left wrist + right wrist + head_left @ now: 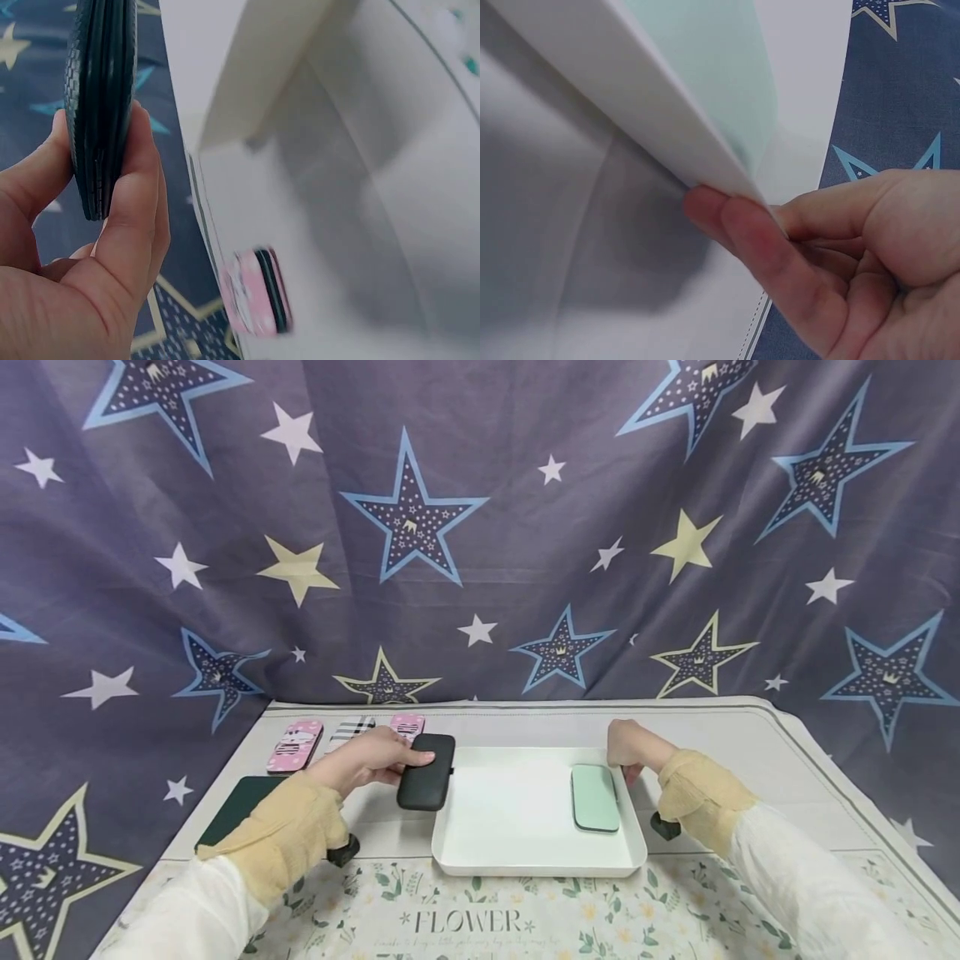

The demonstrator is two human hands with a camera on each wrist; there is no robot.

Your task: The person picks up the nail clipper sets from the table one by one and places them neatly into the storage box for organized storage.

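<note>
The left grip (378, 755) pinches a black wallet (426, 772) between thumb and fingers, just below the frame's centre, near a white tray (510, 810). The right grip (633, 747) pinches the tray's right rim. Inside the tray, right of the frame's centre, lies a mint case (595, 797).

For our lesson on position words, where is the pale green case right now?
In the head view, the pale green case lies inside the white tray, toward its right end, near the right hand gripping that tray.
</note>
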